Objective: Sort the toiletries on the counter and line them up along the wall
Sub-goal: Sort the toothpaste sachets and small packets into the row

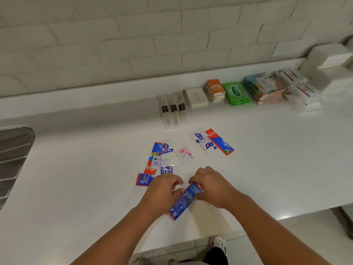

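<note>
The right hand (208, 185) grips the upper end of a blue toothpaste pack (183, 201), fingers curled over it. The left hand (164, 186) curls against the pack's left edge, and the pack's lower end slants down to the white worktop (76, 188). Just beyond the left hand lies a cluster of loose sachets (157, 163). Farther out are a pink-and-white sachet (185, 154), two RD sachets (204, 142) and a Colgate box (219, 141). Along the wall stand wrapped toothbrushes (172, 109), orange tissue packs (215, 89) and a green wipes pack (236, 93).
</note>
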Action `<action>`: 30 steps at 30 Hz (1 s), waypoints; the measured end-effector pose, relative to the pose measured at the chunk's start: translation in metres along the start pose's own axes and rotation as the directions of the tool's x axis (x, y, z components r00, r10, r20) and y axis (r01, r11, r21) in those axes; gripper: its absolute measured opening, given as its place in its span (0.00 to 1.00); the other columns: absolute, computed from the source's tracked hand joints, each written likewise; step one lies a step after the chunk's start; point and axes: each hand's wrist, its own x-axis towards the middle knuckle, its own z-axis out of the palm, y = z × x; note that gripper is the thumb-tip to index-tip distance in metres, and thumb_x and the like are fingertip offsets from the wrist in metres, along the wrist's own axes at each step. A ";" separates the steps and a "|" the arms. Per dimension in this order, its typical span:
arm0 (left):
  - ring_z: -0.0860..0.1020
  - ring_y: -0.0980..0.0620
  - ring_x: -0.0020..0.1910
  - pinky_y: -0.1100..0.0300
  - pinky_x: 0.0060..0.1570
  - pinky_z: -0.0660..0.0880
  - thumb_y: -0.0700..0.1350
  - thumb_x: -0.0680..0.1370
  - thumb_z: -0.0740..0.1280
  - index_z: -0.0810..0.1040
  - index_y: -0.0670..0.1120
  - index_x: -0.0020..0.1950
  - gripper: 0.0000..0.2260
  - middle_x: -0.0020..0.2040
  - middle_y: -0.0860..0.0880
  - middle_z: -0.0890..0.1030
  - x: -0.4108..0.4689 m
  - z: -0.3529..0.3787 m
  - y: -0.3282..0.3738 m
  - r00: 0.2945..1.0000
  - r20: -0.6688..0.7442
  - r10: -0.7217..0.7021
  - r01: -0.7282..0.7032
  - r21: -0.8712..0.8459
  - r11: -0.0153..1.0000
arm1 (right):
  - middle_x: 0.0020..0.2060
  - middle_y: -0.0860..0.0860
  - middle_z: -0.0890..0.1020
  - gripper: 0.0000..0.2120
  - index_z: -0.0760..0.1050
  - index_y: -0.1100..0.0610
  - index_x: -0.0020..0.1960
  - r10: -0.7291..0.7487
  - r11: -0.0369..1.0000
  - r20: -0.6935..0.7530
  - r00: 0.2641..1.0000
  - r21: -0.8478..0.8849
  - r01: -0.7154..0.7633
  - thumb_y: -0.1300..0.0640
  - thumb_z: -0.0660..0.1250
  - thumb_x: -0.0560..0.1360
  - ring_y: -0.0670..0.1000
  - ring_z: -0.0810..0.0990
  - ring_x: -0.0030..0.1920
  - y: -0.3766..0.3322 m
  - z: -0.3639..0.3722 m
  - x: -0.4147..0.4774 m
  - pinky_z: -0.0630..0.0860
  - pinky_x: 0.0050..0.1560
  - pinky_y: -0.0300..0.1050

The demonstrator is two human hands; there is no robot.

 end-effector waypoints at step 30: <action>0.78 0.65 0.46 0.77 0.45 0.72 0.57 0.75 0.71 0.80 0.54 0.49 0.09 0.50 0.59 0.78 0.056 -0.056 -0.023 0.890 -0.456 -0.016 -0.079 -0.188 0.979 | 0.43 0.56 0.85 0.10 0.81 0.62 0.46 0.427 0.163 -0.022 0.904 0.985 -0.053 0.57 0.65 0.80 0.53 0.85 0.40 -0.052 -0.040 0.112 0.83 0.40 0.48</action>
